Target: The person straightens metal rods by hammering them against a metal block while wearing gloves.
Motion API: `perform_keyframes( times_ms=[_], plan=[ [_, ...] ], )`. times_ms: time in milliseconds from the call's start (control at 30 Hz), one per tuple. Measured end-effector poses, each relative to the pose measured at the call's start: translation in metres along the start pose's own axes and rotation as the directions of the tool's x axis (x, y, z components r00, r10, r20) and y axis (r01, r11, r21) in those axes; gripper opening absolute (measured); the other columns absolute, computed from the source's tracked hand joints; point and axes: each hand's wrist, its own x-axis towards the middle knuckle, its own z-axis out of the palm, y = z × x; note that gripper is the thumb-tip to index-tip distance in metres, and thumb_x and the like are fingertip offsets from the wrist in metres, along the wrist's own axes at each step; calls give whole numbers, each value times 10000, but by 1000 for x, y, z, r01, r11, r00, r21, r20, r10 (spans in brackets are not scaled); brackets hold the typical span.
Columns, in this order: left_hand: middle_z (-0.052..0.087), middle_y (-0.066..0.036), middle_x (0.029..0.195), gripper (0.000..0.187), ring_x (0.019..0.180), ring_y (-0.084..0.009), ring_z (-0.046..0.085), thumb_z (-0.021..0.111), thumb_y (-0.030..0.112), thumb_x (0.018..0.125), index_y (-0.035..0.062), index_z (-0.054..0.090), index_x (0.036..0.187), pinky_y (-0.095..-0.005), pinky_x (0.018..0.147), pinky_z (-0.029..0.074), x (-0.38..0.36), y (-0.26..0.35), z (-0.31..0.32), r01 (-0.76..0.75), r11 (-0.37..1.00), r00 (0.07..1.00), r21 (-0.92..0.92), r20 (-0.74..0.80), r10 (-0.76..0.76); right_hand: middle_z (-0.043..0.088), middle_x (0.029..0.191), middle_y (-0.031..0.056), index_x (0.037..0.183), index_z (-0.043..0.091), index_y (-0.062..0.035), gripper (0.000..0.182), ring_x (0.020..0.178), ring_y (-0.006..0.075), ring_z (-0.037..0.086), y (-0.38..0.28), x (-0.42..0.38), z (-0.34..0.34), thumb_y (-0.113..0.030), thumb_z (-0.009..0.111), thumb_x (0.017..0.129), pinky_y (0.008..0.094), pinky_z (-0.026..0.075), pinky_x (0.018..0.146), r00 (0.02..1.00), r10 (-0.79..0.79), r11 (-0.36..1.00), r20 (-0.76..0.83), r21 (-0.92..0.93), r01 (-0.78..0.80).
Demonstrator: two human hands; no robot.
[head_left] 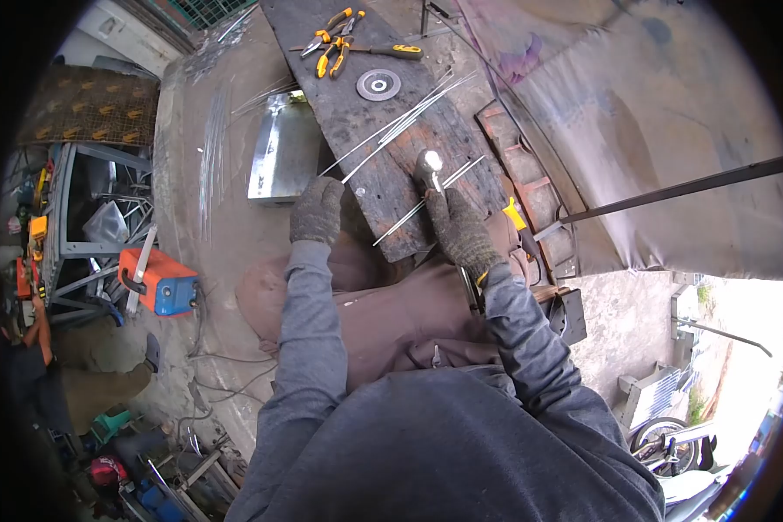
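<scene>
My left hand (317, 211), in a grey knit glove, is closed at the left edge of a dark wooden board. The near ends of several thin metal rods (406, 122) meet its fingers; the rods slant up and right across the board. My right hand (463, 233), gloved too, is wrapped round the handle of a hammer-like tool (430, 163) with a shiny, rounded metal head. The glare on that head blurs its exact shape. Beside and under this hand lie shorter thin rods (398, 223), crossing the board diagonally.
On the dark board (322, 96) lie yellow-and-black pliers (342, 56) and a grinding disc (378, 84). A shiny metal box (284, 148) stands left of it. A yellow-handled tool (515, 216) is at right. An orange-and-blue machine (158, 280) with cables and another person (87, 391) are at left.
</scene>
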Motion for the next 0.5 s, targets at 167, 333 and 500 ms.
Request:
perform_keyframes(
  times_ms=[167, 333, 500],
  plan=[
    [684, -202, 1137, 391, 1081, -409, 635, 556, 420, 977, 85, 682, 1132, -490, 935, 487, 9, 7, -8, 237, 970, 970, -48, 75, -233, 621, 1119, 355, 1178, 590, 24, 534, 1078, 541, 573, 5, 0, 5, -479, 479, 1038, 574, 449, 905, 999, -6, 999, -43, 44, 8],
    [693, -196, 1117, 368, 1054, -395, 651, 553, 403, 981, 83, 684, 1106, -478, 913, 498, 13, -9, -9, 153, 988, 985, -9, -77, -154, 624, 1116, 352, 1174, 593, 25, 531, 1082, 539, 572, 5, 0, 4, -478, 490, 1035, 570, 448, 908, 999, -12, 999, -34, 45, 13],
    [720, -168, 980, 343, 912, -330, 698, 552, 373, 985, 74, 683, 1090, -443, 843, 522, 11, 5, -32, 311, 948, 950, -62, -23, -313, 624, 1119, 355, 1185, 588, 29, 542, 1098, 532, 574, 1, 0, -1, -483, 490, 1035, 562, 449, 916, 1000, -22, 999, -9, 37, 22]
  ],
)
